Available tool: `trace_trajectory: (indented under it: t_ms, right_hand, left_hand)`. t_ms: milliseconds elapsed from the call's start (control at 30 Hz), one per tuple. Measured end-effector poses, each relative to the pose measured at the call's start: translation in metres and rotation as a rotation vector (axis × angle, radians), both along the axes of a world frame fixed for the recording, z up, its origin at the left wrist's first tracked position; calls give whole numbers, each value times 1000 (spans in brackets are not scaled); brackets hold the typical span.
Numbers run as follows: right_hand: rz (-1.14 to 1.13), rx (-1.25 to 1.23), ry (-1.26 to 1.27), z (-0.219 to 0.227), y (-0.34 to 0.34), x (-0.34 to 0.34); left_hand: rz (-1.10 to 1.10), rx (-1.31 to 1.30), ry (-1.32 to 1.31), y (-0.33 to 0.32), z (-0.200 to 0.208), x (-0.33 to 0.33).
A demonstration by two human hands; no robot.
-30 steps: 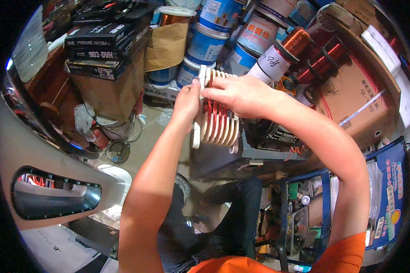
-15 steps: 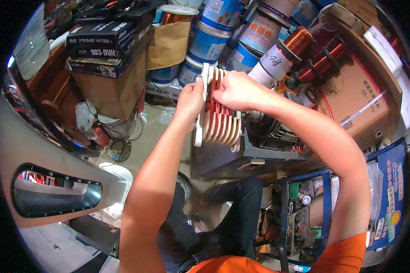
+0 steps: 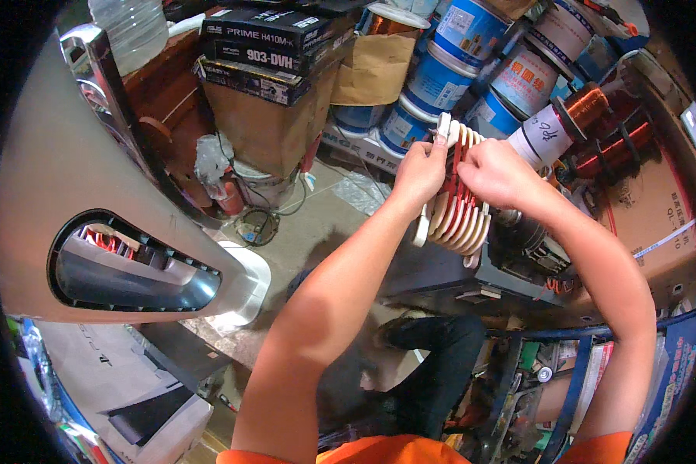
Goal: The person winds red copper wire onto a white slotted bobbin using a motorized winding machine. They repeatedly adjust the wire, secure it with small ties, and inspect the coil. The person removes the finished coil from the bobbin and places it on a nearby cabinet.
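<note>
we've turned left, work still in hand: left hand (image 3: 421,173) clasps the former (image 3: 459,226), right hand (image 3: 499,173) curls at red wire (image 3: 454,188), hold unclear.

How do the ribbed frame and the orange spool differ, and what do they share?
The frame is ribbed, the spool cylindrical. Red strands show on the frame, orange ones on the spool. The left hand grips the frame; no hand holds the spool. Both carry strands.

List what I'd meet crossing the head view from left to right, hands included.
Oval opening → cardboard box → left hand → slotted frame → right hand → copper wire.
</note>
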State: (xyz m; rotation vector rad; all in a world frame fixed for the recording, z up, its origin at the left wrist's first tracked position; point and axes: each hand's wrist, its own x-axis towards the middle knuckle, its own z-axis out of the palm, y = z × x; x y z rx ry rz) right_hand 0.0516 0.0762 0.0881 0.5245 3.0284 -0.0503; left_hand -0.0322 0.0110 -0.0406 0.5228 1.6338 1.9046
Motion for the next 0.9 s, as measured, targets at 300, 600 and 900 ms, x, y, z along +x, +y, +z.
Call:
trace_trajectory:
  t_ms: [300, 600, 900]
  right_hand:
    - [565, 392, -158, 14, 9, 11]
    - [-29, -45, 91, -9, 7, 10]
    - [-3, -77, 557, 8, 6, 65]
  left_hand:
    - [5, -22, 42, 5, -5, -2]
    - [-45, -67, 158, 2, -2, 2]
    - [-68, -31, -26, -7, -7, -11]
